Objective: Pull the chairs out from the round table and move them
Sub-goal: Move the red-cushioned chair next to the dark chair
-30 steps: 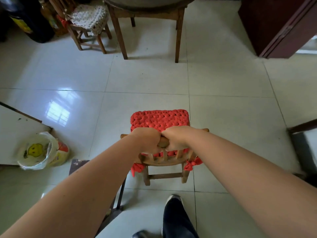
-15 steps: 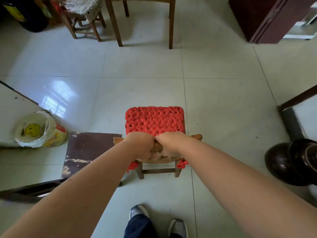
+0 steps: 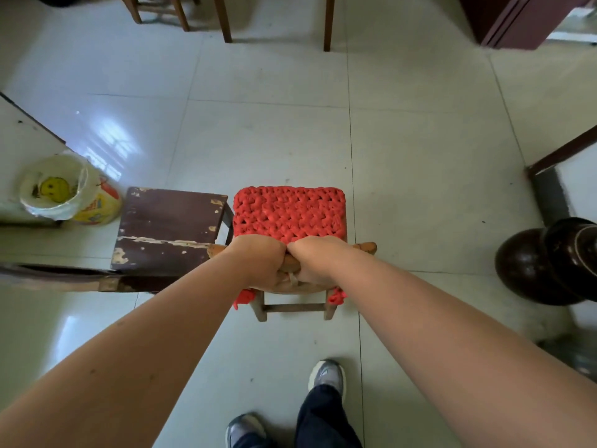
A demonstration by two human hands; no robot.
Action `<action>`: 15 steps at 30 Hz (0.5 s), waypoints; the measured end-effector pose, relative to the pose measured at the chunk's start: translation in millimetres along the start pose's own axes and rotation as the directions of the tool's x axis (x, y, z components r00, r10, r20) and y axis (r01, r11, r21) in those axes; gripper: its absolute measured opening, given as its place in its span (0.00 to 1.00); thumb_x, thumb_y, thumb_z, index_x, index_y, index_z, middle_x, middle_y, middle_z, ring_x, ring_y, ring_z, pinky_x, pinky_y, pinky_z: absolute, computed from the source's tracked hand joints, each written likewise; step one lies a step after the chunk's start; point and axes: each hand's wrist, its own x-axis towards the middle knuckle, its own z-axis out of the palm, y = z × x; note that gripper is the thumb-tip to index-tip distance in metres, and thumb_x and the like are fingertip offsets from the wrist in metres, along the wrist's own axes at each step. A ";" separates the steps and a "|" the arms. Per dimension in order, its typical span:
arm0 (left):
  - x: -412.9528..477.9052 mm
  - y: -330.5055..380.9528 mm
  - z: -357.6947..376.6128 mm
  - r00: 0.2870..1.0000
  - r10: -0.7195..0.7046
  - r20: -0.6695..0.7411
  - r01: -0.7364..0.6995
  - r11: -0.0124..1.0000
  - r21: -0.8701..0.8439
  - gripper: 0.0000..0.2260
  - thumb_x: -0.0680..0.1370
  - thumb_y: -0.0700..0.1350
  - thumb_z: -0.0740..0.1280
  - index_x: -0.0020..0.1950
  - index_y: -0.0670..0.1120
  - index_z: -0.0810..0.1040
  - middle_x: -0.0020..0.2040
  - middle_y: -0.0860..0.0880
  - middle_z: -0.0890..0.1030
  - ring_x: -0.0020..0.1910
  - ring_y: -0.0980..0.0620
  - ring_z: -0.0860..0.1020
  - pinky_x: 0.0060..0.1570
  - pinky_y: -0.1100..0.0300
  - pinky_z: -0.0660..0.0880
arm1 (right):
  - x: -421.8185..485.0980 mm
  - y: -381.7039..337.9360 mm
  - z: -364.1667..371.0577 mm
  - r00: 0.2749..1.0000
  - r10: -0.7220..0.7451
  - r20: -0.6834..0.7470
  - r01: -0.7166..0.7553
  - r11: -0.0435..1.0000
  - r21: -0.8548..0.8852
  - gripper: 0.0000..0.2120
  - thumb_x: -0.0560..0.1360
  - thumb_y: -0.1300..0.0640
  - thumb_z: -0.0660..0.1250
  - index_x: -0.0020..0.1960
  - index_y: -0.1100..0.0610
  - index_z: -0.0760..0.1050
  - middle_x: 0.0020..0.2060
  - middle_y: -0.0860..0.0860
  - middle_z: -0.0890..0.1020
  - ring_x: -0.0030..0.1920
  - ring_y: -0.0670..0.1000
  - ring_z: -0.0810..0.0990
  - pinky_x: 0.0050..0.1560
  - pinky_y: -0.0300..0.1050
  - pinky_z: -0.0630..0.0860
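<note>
A small wooden chair with a red knitted cushion (image 3: 289, 213) stands on the tiled floor in front of me. My left hand (image 3: 260, 263) and my right hand (image 3: 315, 258) grip the top rail of its back side by side, knuckles touching. Only the legs of the round table (image 3: 327, 24) show at the top edge, far from the chair. Legs of a second wooden chair (image 3: 155, 8) show at the top left.
A worn dark brown stool (image 3: 168, 227) sits right beside the chair's left side. A bucket lined with a smiley-face bag (image 3: 61, 192) stands at the left by a white panel. Dark round jars (image 3: 546, 263) are at the right. A dark red cabinet (image 3: 517, 17) is top right.
The chair has travelled backward with me, away from the table, which has slid to the top edge. The brown stool has come into full view beside the chair. Both hands keep their grip.
</note>
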 end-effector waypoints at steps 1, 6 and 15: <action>-2.4 0.8 6.5 1.000 0.003 -0.001 -0.003 1.000 -0.004 0.13 0.75 0.56 0.61 0.49 0.47 0.75 0.30 0.55 0.68 0.36 0.50 0.71 0.35 0.58 0.68 | -1.8 -3.3 5.7 1.000 -0.002 0.003 0.002 1.000 0.005 0.10 0.74 0.55 0.61 0.55 0.55 0.73 0.53 0.55 0.79 0.52 0.59 0.77 0.46 0.47 0.69; -15.8 4.5 30.3 1.000 -0.007 -0.004 0.007 1.000 -0.020 0.13 0.75 0.55 0.61 0.48 0.47 0.75 0.34 0.53 0.72 0.38 0.48 0.73 0.37 0.56 0.70 | -10.2 -18.2 31.3 0.999 0.002 -0.053 0.000 0.999 0.038 0.11 0.75 0.52 0.60 0.55 0.54 0.74 0.53 0.55 0.80 0.54 0.59 0.77 0.45 0.46 0.67; -40.4 21.6 64.1 1.000 -0.010 0.011 0.011 0.998 -0.061 0.09 0.75 0.52 0.62 0.47 0.48 0.73 0.39 0.51 0.78 0.36 0.48 0.73 0.38 0.56 0.70 | -23.2 -31.8 74.8 0.995 0.044 -0.084 -0.036 0.995 0.092 0.11 0.73 0.48 0.62 0.52 0.52 0.75 0.52 0.52 0.82 0.51 0.57 0.80 0.45 0.45 0.69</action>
